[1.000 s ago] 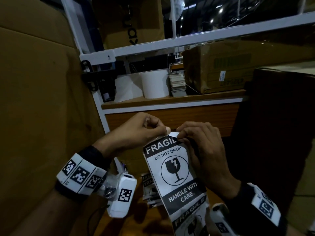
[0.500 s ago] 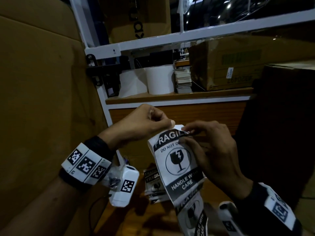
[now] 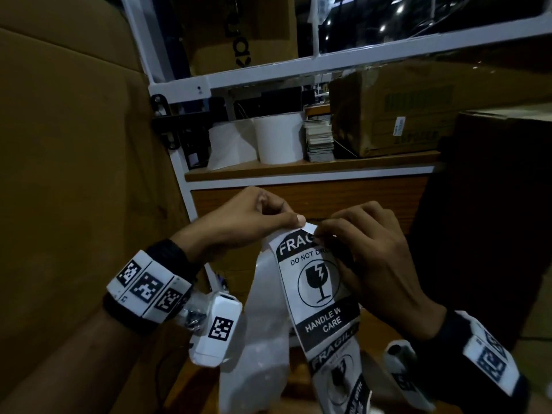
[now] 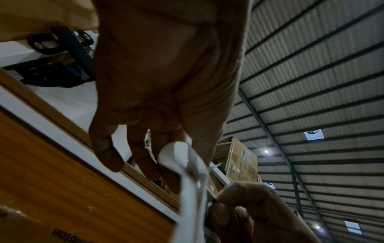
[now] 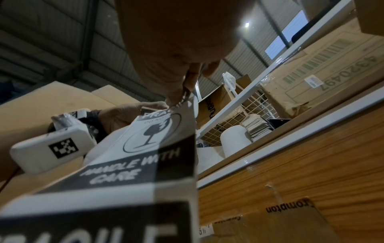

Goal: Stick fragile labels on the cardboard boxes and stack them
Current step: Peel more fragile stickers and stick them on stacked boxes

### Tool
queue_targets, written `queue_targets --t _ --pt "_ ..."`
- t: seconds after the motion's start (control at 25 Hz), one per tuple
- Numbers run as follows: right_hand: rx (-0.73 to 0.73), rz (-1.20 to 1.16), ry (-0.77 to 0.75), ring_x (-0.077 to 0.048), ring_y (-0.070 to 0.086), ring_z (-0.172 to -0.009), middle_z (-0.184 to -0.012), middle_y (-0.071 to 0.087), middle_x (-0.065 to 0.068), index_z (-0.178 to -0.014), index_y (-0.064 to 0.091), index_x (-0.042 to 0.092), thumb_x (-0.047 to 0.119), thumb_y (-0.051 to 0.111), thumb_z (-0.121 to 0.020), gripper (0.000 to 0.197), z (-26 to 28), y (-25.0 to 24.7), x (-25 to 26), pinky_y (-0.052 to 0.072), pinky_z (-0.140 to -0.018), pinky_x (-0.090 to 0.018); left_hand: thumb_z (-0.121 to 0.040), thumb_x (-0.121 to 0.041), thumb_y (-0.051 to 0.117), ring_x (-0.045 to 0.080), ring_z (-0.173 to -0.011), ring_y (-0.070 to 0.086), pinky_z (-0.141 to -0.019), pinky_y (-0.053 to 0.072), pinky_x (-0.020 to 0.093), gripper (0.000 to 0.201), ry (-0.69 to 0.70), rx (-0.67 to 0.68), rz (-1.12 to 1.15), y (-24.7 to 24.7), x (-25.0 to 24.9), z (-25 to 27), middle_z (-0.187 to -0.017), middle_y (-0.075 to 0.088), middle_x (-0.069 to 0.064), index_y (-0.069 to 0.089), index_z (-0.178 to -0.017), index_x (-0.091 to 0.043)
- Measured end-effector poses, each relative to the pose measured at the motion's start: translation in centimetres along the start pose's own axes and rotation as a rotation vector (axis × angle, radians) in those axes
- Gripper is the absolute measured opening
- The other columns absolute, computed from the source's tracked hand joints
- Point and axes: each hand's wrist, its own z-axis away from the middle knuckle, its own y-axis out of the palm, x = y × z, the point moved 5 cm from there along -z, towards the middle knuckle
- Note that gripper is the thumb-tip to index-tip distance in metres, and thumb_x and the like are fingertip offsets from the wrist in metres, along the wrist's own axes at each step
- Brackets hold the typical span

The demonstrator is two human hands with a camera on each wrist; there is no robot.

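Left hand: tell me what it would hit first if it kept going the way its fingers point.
The left hand points toward the right hand, so it would probably meet those fingertips first, across the fragile label corner both pinch.

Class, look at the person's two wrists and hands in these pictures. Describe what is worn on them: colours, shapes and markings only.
Both hands are bare. The left wrist wears a black band carrying white square blocks printed with black-and-white coded squares, plus a white rounded camera box bearing one such square. The right wrist wears a similar black band with white coded blocks and a white box.
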Motion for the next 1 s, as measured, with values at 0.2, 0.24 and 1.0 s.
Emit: queue_targets --t 0.2,0.24,1.0 --pt "-0.009 0.046 -0.061 -0.023 0.05 -0.1 -0.106 0.069 -0.007 -0.106 0.074 0.009 0.035 0.06 -0.092 0.033 0.4 -0.3 0.6 0.025 -0.086 -0.032 -0.096 -0.026 0.066 0.01 -0.084 0.075 -0.069 0.053 0.013 0.021 -0.031 0.056 0.01 0.1 0.2 0.2 -0.089 0.079 0.002 0.074 -0.098 -0.007" --pt "-0.016 0.049 -0.072 -0.023 0.05 -0.1 -0.105 0.069 -0.008 -0.106 0.075 0.009 0.035 0.062 -0.091 0.033 0.5 -0.4 0.5 0.026 -0.086 -0.032 -0.096 -0.026 0.066 0.01 -0.083 0.074 -0.069 0.052 0.013 0.02 -0.03 0.058 0.008 0.2 0.2 0.2 -0.089 0.079 0.002 0.074 -0.097 -0.007" --pt "-0.154 0.126 -0.266 -0.025 0.055 -0.096 -0.096 0.075 -0.012 -0.104 0.079 0.003 0.022 0.065 -0.098 0.025 2.8 0.2 1.4 0.037 -0.079 -0.037 -0.098 -0.043 0.064 0.005 -0.071 0.062 -0.06 0.044 0.023 0.029 -0.016 -0.108 -0.456 1.1 0.7 -0.9 -0.079 0.068 -0.006 0.071 -0.084 -0.017"
